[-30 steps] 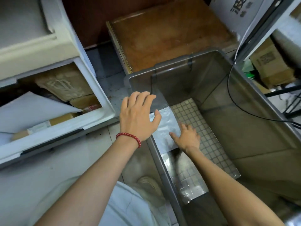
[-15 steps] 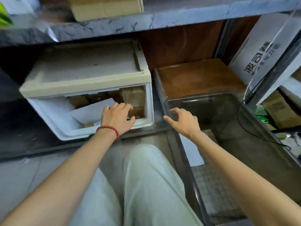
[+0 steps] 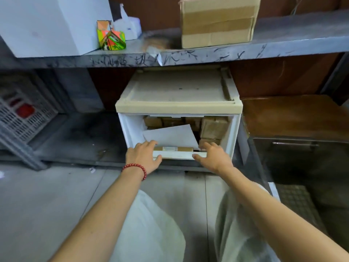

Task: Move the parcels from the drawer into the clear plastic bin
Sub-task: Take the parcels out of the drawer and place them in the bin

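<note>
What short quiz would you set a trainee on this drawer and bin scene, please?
1. True or false: the white flat parcel lies on top of the brown boxes in the open drawer.
2. The clear plastic bin stands: A) left of the drawer, B) right of the drawer, C) inside the drawer.
3. Fill in: the red bead bracelet is on the ___ wrist.
Key: 1 true; 2 B; 3 left.
</note>
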`<state>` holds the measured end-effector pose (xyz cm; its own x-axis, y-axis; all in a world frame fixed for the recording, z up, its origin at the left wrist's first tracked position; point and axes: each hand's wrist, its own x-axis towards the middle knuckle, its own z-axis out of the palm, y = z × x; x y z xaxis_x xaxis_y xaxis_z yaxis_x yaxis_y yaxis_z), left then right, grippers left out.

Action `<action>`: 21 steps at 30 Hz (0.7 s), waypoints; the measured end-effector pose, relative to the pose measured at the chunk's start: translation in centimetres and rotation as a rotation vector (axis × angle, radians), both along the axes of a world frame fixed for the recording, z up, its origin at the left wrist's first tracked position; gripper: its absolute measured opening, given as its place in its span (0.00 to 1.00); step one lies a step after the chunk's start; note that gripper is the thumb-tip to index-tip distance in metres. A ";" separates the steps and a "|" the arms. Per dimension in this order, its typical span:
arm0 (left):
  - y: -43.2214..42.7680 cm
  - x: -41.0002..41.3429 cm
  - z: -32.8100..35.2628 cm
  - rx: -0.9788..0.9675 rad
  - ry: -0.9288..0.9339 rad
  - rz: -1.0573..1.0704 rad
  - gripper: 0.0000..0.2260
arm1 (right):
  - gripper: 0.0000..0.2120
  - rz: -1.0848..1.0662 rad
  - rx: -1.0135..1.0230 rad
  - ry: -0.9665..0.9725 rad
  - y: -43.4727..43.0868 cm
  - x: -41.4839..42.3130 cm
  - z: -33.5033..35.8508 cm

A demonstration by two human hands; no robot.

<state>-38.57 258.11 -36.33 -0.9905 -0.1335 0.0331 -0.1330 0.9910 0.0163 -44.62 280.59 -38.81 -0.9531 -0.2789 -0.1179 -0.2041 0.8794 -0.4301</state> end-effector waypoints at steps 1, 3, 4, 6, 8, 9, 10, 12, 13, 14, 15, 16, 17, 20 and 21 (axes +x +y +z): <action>-0.3 -0.5 -0.7 0.009 -0.009 0.006 0.18 | 0.27 -0.003 0.028 0.005 -0.2 -0.2 -0.7; -0.7 -1.7 -2.1 0.019 -0.019 0.004 0.19 | 0.27 0.020 0.079 0.044 -0.7 -1.2 -1.7; -0.9 -2.4 -2.7 0.024 -0.020 -0.004 0.20 | 0.27 0.025 0.073 0.071 -0.9 -1.8 -1.9; -1.6 -3.8 -4.0 0.029 -0.020 -0.020 0.23 | 0.27 0.020 0.025 0.099 -1.4 -3.2 -2.3; -2.4 -5.3 -5.1 0.025 -0.041 -0.018 0.24 | 0.27 0.009 -0.028 0.072 -2.0 -4.6 -2.9; -2.9 -6.1 -5.7 0.023 -0.051 -0.010 0.25 | 0.27 0.001 -0.054 0.062 -2.3 -5.3 -3.3; -3.4 -7.0 -6.2 0.029 -0.050 0.001 0.26 | 0.28 -0.006 -0.079 0.060 -2.8 -6.0 -3.7; -4.4 -8.9 -6.7 0.055 -0.016 0.016 0.27 | 0.30 -0.028 -0.122 0.065 -4.0 -7.5 -4.4; -4.8 -9.9 -6.9 0.066 0.013 0.018 0.28 | 0.31 -0.049 -0.142 0.058 -4.7 -8.2 -4.8; -5.2 -10.9 -7.0 0.076 0.042 0.019 0.28 | 0.32 -0.075 -0.166 0.044 -5.4 -8.8 -5.2; -5.6 -11.8 -7.2 0.086 0.062 0.023 0.28 | 0.33 -0.102 -0.197 0.029 -6.0 -9.3 -5.8; -5.9 -12.4 -7.5 0.092 0.068 0.027 0.28 | 0.34 -0.125 -0.231 0.017 -6.6 -9.7 -6.4; -6.0 -12.8 -8.0 0.092 0.061 0.031 0.28 | 0.34 -0.139 -0.257 0.009 -7.1 -9.9 -7.0; -6.0 -13.3 -9.2 0.085 -0.012 0.054 0.30 | 0.35 -0.150 -0.298 -0.020 -8.2 -10.6 -8.1; -6.0 -13.4 -9.5 0.088 -0.028 0.063 0.30 | 0.33 -0.151 -0.318 -0.024 -8.3 -10.9 -8.3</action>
